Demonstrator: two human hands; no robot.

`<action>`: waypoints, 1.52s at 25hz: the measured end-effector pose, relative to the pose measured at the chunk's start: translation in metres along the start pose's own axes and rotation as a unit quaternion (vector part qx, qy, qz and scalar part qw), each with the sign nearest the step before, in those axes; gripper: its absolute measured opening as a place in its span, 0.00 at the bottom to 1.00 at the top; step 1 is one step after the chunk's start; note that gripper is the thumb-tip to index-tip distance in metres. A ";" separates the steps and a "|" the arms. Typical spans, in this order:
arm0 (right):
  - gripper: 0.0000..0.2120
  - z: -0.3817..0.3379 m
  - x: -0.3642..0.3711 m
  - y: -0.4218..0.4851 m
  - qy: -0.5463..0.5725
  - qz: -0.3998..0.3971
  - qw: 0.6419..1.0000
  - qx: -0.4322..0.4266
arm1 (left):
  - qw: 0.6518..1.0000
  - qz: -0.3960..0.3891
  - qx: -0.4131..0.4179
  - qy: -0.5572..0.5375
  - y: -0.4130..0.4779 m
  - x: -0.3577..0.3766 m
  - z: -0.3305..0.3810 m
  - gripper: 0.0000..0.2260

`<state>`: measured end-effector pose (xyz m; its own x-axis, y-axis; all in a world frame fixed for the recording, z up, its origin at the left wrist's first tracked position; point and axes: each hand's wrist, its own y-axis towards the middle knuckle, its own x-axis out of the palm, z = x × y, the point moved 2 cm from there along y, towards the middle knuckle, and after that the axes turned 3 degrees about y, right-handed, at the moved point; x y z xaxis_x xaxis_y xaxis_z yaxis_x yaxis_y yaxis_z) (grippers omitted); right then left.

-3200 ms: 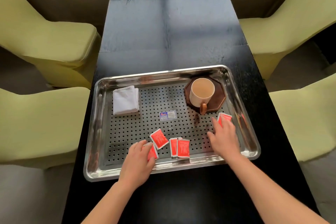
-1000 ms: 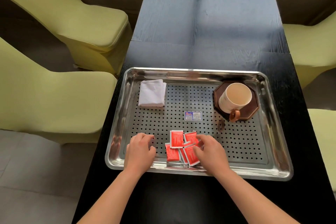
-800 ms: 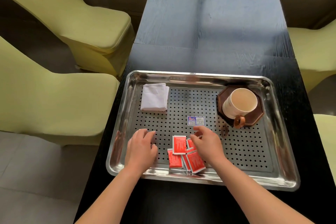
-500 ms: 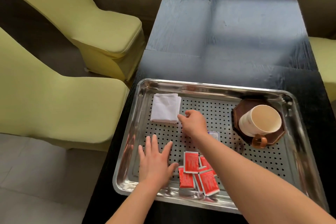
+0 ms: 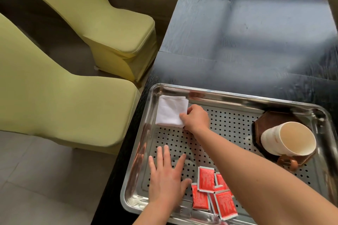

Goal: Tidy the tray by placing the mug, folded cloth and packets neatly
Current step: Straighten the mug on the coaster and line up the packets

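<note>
Now right hand fingers pinch the folded cloth while left hand fingers lie spread on the tray.

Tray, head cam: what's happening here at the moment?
A person is tidying the metal tray. The right hand pinches the right edge of the folded cloth in the far left corner. The left hand rests flat on the tray floor beside the red packets, bunched and overlapping at the near edge. The mug sits on its coaster at the right.
</note>
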<state>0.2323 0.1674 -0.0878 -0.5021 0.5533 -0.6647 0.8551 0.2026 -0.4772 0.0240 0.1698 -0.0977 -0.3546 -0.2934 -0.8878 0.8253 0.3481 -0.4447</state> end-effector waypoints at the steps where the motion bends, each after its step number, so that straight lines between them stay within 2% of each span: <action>1: 0.07 -0.003 0.002 0.001 -0.002 0.000 1.000 -0.003 | 1.000 0.000 0.000 0.001 0.000 0.001 0.000 0.34; 8: 0.08 -0.013 0.006 0.006 0.009 -0.008 1.000 -0.015 | 1.000 0.005 0.001 -0.005 0.001 0.003 -0.001 0.33; 15: 0.19 0.005 -0.010 -0.014 0.131 -0.058 0.990 -0.009 | 1.000 0.005 -0.009 -0.006 -0.001 -0.002 0.000 0.32; 17: 0.18 0.019 -0.022 -0.031 0.174 -0.077 0.982 -0.019 | 1.000 0.011 -0.016 -0.024 -0.001 -0.005 0.000 0.30; 20: 0.14 0.057 -0.048 -0.063 0.182 -0.081 0.979 -0.044 | 0.999 0.019 -0.025 -0.042 -0.002 -0.011 -0.001 0.27; 24: 0.07 0.125 -0.088 -0.109 0.184 -0.038 0.982 -0.017 | 0.997 0.043 -0.039 -0.042 -0.004 -0.022 -0.003 0.25; 28: 0.06 0.185 -0.123 -0.135 0.169 0.013 0.985 0.032 | 0.995 0.059 -0.048 -0.064 -0.005 -0.028 0.007 0.26; 33: 0.10 0.216 -0.161 -0.149 0.220 0.122 0.963 0.092 | 0.985 0.084 0.033 -0.149 -0.010 -0.040 0.064 0.24; 36: 0.19 0.213 -0.174 -0.150 0.196 0.178 0.960 0.089 | 0.962 0.078 0.071 -0.252 -0.009 -0.045 0.104 0.22; 38: 0.21 0.208 -0.180 -0.148 0.184 0.202 0.959 0.069 | 0.954 0.059 0.087 -0.280 -0.005 -0.047 0.127 0.23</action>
<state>0.1691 -0.1301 -0.0164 -0.0315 0.8174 -0.5752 0.9325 -0.1831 -0.3113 0.0919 0.0690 -0.0386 -0.0044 -0.7074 -0.7068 0.9230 0.2690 -0.2750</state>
